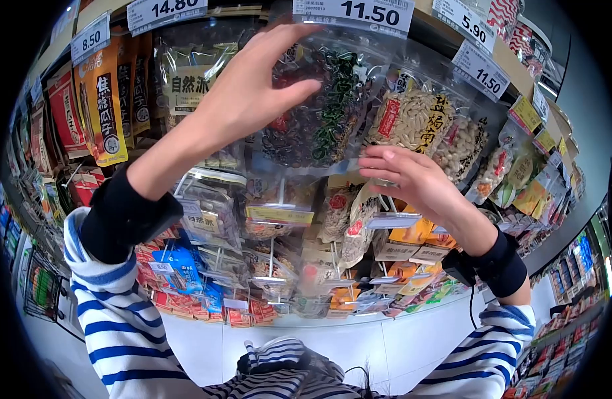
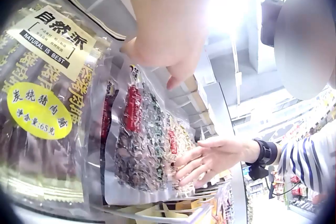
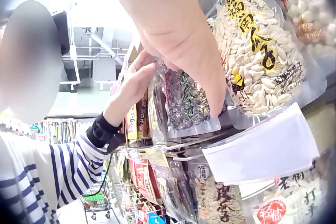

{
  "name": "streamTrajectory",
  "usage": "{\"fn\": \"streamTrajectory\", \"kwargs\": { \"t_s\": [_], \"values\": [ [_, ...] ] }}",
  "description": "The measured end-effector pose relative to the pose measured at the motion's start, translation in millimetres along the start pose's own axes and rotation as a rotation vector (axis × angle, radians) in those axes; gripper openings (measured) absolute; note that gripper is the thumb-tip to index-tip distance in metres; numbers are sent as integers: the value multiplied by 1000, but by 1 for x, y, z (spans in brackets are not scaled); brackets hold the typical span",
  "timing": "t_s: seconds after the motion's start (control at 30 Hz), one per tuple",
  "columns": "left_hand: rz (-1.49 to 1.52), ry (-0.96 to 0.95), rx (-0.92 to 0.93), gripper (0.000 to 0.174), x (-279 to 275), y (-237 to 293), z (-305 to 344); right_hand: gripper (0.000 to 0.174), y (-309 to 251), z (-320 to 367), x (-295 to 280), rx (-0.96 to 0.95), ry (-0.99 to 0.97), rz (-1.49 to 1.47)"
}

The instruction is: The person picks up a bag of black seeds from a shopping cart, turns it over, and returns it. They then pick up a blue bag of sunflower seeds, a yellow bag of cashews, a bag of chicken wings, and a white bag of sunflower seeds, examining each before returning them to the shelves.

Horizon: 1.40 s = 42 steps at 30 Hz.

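Note:
A clear bag of dark seeds with green lettering (image 1: pixel 339 120) hangs at the front of the rack, below an 11.50 price tag. My left hand (image 1: pixel 243 90) is at its upper left, thumb extended across the bag's face and fingers reaching toward the top edge; the fingertips' contact is hard to see. My right hand (image 1: pixel 412 176) is at the bag's lower right, fingers extended, beside a bag of pale pumpkin seeds (image 1: pixel 409 120). In the left wrist view the right hand (image 2: pixel 210 158) has its fingers spread near the seed bags.
An orange snack bag (image 1: pixel 101 100) and a clear bag with a beige label (image 1: pixel 189 86) hang to the left. Lower rows of packets on hooks with price holders (image 1: pixel 279 215) lie below. More small bags (image 1: pixel 495 166) hang right. A shopping cart (image 1: pixel 43 282) stands at the far left.

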<state>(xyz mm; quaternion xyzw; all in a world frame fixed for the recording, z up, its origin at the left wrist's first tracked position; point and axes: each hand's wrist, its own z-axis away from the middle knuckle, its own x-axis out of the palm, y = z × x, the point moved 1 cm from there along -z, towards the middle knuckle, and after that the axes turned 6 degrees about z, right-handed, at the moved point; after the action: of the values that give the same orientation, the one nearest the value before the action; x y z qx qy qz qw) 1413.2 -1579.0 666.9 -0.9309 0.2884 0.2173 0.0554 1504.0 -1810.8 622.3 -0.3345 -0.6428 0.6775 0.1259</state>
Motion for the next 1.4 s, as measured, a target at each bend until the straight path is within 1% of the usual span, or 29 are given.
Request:
{"fn": "streamTrajectory", "kwargs": {
  "t_s": [0.07,0.1,0.2,0.23,0.33,0.37,0.4,0.5,0.6,0.7,0.73,0.87,1.07,1.23,1.4],
  "values": [
    [49,-14,-17,54,-4,6,11,48,-2,11,3,-76,-7,-46],
    [111,-4,-36,49,-7,8,17,43,-4,18,7,-133,12,-85],
    [243,95,-167,38,-15,20,44,40,-5,42,23,-267,79,-203],
    [365,150,-236,31,-18,26,54,42,-6,51,30,-291,101,-206],
    [457,247,-323,31,-29,37,89,47,6,73,42,-372,125,-293],
    [502,277,-331,31,-30,37,103,51,13,79,46,-375,164,-289],
    [547,306,-341,31,-30,37,117,51,23,84,48,-375,203,-327],
    [581,301,-395,33,-24,43,159,52,69,93,55,-354,338,-442],
    [606,351,-435,31,-11,50,198,51,116,104,69,-324,445,-585],
    [682,413,-457,27,-3,48,231,47,149,113,86,-330,509,-695],
    [716,432,-470,27,-1,46,239,47,152,114,91,-307,533,-724],
    [739,487,-645,24,5,50,252,46,158,118,99,-275,544,-821],
    [745,535,-759,25,13,74,267,45,172,131,91,-247,511,-929],
    [648,520,-886,26,20,107,282,44,194,159,75,-197,476,-1004],
    [570,556,-978,29,30,140,304,43,223,198,52,-151,528,-1023]
  ]
}}
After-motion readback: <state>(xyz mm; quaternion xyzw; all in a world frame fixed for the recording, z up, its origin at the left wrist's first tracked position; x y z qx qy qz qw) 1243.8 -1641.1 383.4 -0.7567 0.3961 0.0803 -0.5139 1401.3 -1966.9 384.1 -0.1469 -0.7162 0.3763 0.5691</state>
